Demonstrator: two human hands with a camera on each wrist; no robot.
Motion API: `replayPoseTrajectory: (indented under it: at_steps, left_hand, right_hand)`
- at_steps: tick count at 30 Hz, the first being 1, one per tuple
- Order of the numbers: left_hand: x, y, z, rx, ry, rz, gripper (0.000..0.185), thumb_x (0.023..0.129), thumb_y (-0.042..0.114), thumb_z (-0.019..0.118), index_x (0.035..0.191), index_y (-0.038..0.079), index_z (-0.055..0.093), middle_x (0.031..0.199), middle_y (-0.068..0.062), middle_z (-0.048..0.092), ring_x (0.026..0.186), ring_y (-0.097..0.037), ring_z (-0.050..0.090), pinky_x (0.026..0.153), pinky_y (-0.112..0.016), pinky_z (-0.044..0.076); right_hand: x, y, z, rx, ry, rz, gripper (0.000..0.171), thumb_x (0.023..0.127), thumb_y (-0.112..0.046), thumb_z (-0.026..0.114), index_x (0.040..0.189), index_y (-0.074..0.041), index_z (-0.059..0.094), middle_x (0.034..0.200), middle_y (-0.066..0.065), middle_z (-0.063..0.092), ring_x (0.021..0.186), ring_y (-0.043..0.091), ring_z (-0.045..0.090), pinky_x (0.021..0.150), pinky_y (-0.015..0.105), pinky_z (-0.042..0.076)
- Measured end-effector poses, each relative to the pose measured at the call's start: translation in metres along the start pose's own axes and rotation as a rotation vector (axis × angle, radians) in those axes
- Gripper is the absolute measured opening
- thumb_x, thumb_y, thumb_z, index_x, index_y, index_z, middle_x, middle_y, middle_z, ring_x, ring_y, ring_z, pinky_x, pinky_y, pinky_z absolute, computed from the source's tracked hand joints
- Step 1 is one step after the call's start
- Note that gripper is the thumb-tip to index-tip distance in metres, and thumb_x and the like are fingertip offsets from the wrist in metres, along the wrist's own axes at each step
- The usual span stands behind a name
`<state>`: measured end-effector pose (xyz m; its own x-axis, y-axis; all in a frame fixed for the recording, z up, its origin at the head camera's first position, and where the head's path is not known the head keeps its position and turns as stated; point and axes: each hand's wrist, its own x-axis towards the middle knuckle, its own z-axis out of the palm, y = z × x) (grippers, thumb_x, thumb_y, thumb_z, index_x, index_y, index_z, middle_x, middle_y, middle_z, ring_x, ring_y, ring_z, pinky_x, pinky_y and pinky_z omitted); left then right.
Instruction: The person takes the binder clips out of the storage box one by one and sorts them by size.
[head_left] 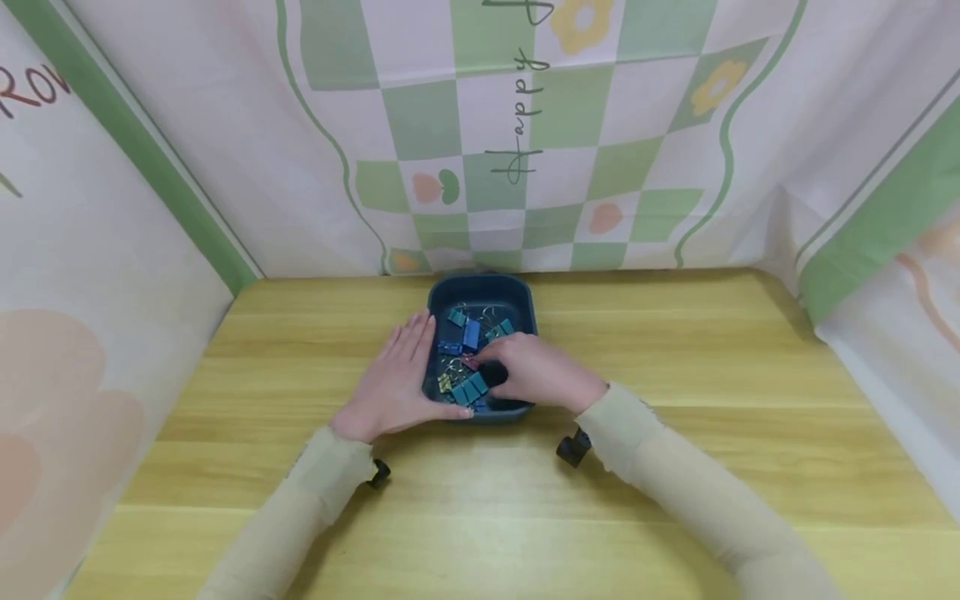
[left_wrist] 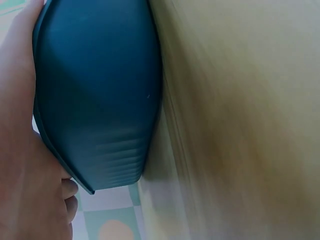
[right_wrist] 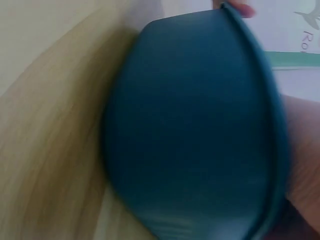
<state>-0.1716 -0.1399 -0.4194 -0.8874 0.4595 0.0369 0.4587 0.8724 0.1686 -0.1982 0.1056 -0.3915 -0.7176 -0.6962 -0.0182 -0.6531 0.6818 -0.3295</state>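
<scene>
Dark blue tray (head_left: 517, 292) of binder clips (head_left: 470, 333) sits dead centre, long axis running away from the person. Left hand (head_left: 397, 379) lies flat, fingers straight, against its left wall. Right hand (head_left: 536, 372) is inside, curled over the clips; can't tell if it's gripping one.

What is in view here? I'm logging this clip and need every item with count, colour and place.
tray: one, dark teal, middle of table near the backdrop
binder clips: a pile, exact count unclear, mostly teal and blue, in the tray
table: one, light wood
backdrop: green-and-white checked cloth, behind and at both sides
left hand: flat against the tray's left side
right hand: fingers curled into the tray over the clips
</scene>
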Motion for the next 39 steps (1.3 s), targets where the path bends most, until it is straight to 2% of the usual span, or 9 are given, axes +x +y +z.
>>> replayPoseTrajectory:
  at_steps: [6,14,23,30,39]
  left_hand:
    - [0.0,0.001,0.0,0.002,0.007,0.008,0.145,0.067,0.103,0.038,0.161,0.001,-0.005,0.169,-0.017,-0.003,0.153,-0.023,-0.011,0.122,-0.036,-0.005]
    - [-0.002,0.0,-0.001,-0.031,0.002,0.005,0.144,0.068,0.101,0.042,0.161,0.001,-0.003,0.169,-0.016,-0.004,0.154,-0.024,-0.009,0.123,-0.037,-0.002]
    - [-0.001,-0.001,-0.001,-0.052,0.008,0.013,0.143,0.069,0.099,0.044,0.162,0.001,-0.002,0.169,-0.017,-0.002,0.154,-0.024,-0.006,0.123,-0.039,0.001]
    - [-0.001,0.001,-0.002,-0.051,-0.008,0.011,0.143,0.068,0.1,0.043,0.162,0.001,-0.002,0.169,-0.016,-0.003,0.154,-0.022,-0.007,0.123,-0.037,0.0]
    - [0.0,0.002,-0.003,-0.035,-0.013,0.01,0.144,0.067,0.101,0.043,0.162,0.0,0.001,0.169,-0.017,-0.002,0.154,-0.024,-0.005,0.123,-0.037,0.001]
  right_hand:
    - [0.01,-0.008,0.004,-0.03,-0.045,-0.001,0.04,0.086,-0.022,0.085,0.122,-0.011,0.076,0.12,0.005,0.072,0.111,0.022,0.067,0.098,0.04,0.053]
    - [0.017,-0.01,0.012,-0.038,-0.054,-0.001,0.033,0.083,-0.023,0.086,0.114,-0.012,0.079,0.11,0.0,0.075,0.101,0.015,0.068,0.093,0.035,0.055]
    - [0.018,-0.008,0.016,-0.036,-0.027,-0.015,0.034,0.078,-0.026,0.09,0.108,-0.012,0.08,0.104,-0.003,0.075,0.095,0.012,0.067,0.089,0.032,0.056]
    - [0.013,-0.006,0.011,-0.006,0.033,-0.009,0.043,0.076,-0.028,0.089,0.114,-0.011,0.079,0.107,-0.001,0.075,0.097,0.015,0.068,0.09,0.035,0.056]
    - [0.005,0.0,0.0,0.087,0.074,0.019,0.038,0.075,-0.025,0.09,0.107,-0.009,0.078,0.102,-0.001,0.074,0.089,0.013,0.063,0.083,0.033,0.056]
